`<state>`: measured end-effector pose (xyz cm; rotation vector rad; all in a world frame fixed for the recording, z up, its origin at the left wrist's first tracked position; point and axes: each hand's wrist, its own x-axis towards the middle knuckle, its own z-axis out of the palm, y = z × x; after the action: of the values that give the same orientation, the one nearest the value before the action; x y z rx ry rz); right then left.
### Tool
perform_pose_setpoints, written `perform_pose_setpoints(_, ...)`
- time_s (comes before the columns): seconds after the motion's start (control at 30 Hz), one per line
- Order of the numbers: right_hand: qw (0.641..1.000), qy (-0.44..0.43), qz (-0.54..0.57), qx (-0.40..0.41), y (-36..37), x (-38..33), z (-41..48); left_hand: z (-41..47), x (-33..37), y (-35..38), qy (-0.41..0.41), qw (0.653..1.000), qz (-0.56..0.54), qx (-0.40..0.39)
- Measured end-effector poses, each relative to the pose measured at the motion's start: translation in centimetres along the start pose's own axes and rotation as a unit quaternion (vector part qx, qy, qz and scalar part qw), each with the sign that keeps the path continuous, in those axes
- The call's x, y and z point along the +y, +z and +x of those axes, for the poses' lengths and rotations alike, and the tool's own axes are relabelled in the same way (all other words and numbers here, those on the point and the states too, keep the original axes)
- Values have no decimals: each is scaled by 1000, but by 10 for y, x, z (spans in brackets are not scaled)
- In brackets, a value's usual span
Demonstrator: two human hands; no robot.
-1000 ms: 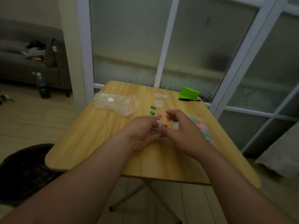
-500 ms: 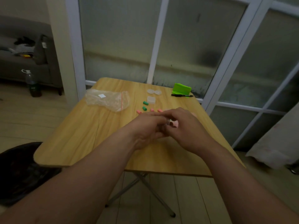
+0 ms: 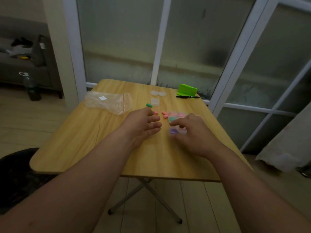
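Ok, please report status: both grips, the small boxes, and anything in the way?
Left grip open over the table. Right grip curled over the small boxes, hold unclear. Pink plugs loose just left of the boxes.

The two part: the left grip spreads flat above the table, and the right grip lowers onto the small cases at right.

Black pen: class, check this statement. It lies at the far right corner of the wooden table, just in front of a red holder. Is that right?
Not quite. The holder behind the black pen is bright green, not red. The head view shows both at the far right corner of the wooden table, with the pen just in front of the holder.
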<state>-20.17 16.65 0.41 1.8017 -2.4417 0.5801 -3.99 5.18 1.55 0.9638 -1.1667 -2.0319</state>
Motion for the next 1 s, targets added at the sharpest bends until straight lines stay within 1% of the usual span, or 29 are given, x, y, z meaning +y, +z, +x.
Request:
perform_pose_setpoints(0.13, 999, 18, -23, -32, 2, -2, 4, 4, 1, -4, -1, 1000, -7, 5)
perform_pose_setpoints(0.33, 999, 28, -9, -46, 2, -3, 6, 14, 6, -8, 2, 1000, -25, 11)
perform_pose_setpoints(0.43, 999, 19, 10, -33, 3, -5, 11, 20, 13, -11, 8, 999, -43, 13)
perform_pose_setpoints(0.5, 999, 26, 45, -12, 3, -5, 16, 24, 19, -13, 18, 998, -59, 23)
perform_pose_setpoints(0.6, 997, 34, 67, 30, 4, -3, 37, 34, 30, -21, 54, 994, -78, 51)
perform_pose_setpoints(0.7, 996, 37, 62, 43, 10, -3, 72, 40, 42, -31, 86, 990, -89, 73)
perform_pose_setpoints(0.87, 999, 20, 15, 20, 27, 4, 143, 48, 57, -43, 108, 987, -92, 76)
perform_pose_setpoints(1.0, 999, 29, -35, -17, 43, 10, 185, 56, 64, -50, 111, 983, -119, 88)
